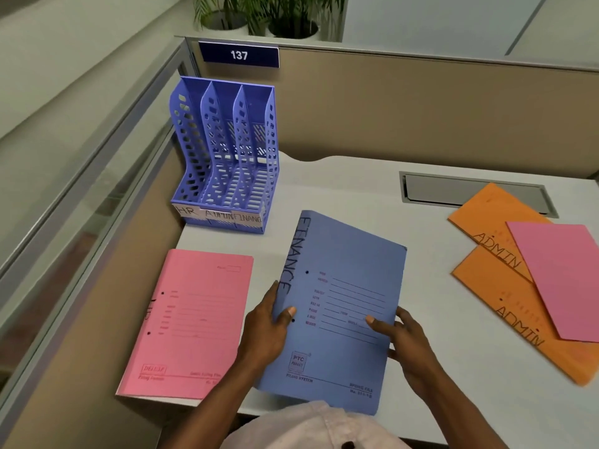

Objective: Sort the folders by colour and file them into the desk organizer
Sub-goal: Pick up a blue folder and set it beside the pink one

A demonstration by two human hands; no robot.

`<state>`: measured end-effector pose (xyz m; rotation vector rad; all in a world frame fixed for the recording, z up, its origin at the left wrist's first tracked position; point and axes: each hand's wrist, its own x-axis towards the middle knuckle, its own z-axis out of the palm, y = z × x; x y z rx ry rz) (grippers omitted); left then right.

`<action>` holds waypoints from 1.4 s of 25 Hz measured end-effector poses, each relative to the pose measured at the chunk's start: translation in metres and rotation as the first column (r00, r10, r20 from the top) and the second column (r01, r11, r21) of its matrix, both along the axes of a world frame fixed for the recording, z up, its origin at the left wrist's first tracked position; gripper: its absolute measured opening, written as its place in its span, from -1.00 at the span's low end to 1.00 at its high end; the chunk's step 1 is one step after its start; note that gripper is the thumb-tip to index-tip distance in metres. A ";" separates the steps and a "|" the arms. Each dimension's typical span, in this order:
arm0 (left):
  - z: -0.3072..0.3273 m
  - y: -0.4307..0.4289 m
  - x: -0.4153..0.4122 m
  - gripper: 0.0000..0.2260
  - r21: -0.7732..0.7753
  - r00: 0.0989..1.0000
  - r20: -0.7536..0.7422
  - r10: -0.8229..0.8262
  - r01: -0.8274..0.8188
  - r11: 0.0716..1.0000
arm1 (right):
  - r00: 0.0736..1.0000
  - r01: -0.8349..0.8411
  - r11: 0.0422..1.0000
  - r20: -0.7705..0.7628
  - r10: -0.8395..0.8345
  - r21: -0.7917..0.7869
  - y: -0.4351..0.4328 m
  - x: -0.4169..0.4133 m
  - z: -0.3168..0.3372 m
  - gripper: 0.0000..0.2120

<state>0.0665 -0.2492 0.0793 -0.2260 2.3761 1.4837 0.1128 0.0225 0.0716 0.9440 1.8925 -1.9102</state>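
While the blue organizer (pixel 227 157) stands empty at the back left of the worktop (pixel 372 196), everything else can be placed from it. Its three slots carry handwritten tape labels along the front lip, reading HR, ADMIN and FINANCE from left to right.

Nearest to it on the left, directly in front of its HR slot, a pink folder (pixel 191 322) lies flat, marked HR along its spine. Just right of that, in front of the organizer's right-hand slot, the blue FINANCE folder (pixel 343 286) is held tilted up off the worktop. The left hand (pixel 265 332) grips its spine edge, thumb on the cover and fingers behind; the right hand (pixel 405 345) pinches the opposite edge in the same way. Both hands are closed on this one folder.

Its long axis runs from the person toward the organizer, leaning a little left, so the top edge already points at the slots. The FINANCE slot lies ahead and to the left of the fingers, with the left hand the nearer of the two; the likely move is to stand the folder upright and slide it in.

Far right of the organizer, two orange ADMIN folders (pixel 505 286) overlap, with a second pink folder (pixel 564 280) lying across them.
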 end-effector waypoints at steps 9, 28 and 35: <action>-0.074 -0.045 -0.002 -0.52 -0.191 0.973 0.230 -0.020 0.065 0.979 | 0.989 -0.093 0.995 0.114 0.090 0.028 -0.047 -0.012 -0.045 -0.25; -0.096 -0.054 0.000 -0.52 -0.460 0.975 0.173 -0.138 0.204 0.864 | 0.960 -0.241 0.750 0.264 0.092 0.616 -0.079 0.003 -0.087 -0.32; -0.072 0.001 0.001 -0.77 -0.446 0.911 -0.083 -0.405 0.329 0.832 | 0.964 0.135 0.847 0.128 -0.231 0.515 0.001 0.046 -0.048 -0.59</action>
